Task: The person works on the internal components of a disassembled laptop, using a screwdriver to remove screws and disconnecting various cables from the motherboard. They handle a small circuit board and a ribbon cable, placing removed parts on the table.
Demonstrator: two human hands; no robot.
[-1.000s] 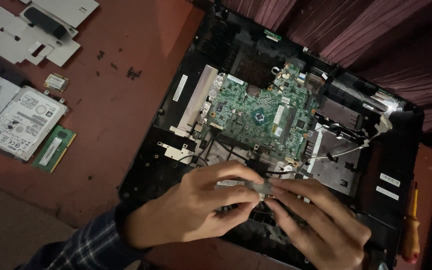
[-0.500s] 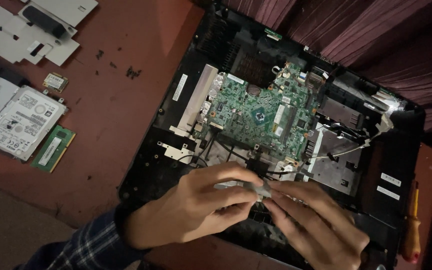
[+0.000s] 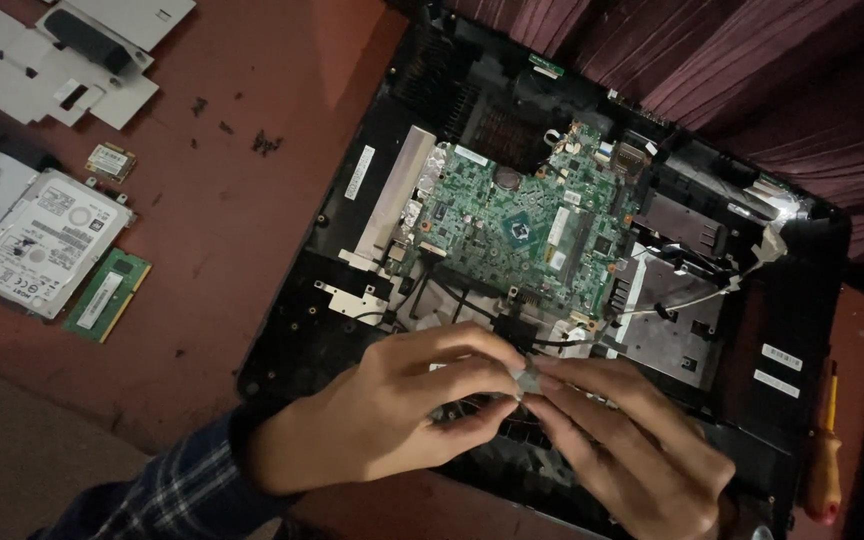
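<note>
Both hands meet over the lower middle of the open laptop (image 3: 352, 300), pinching one small grey metal bit (image 3: 526, 377) between them. The left hand (image 3: 402, 415) comes in from 7 o'clock with a plaid sleeve (image 3: 182, 490) behind it, thumb and first fingers closed on the piece's left end; the right hand (image 3: 622, 450) reaches up from 5 o'clock and nips the other end with its fingertips. So neither hand is spread, both are in a tight pinch. The piece itself sits just below the green board (image 3: 517, 230), at about 6 o'clock from it, right by a black connector (image 3: 514, 328) and some thin black cables (image 3: 452, 300). It looks to me like a thin bracket or clip: light, stiff, probably sharp-edged and a bit slippery, easy to drop into the case. I'd hold it by the ends like this and keep off the cables, which look soft and easy to snag. Can't tell if it is loose or attached underneath, the fingers hide that. Off at 9 o'clock on the reddish table (image 3: 242, 200) lie a hard drive (image 3: 37, 245), a RAM stick (image 3: 107, 295), a small card (image 3: 110, 161) and grey cover plates (image 3: 72, 60). A screwdriver (image 3: 825, 460) with a red and yellow handle lies at 3 o'clock, just past the case edge.
</note>
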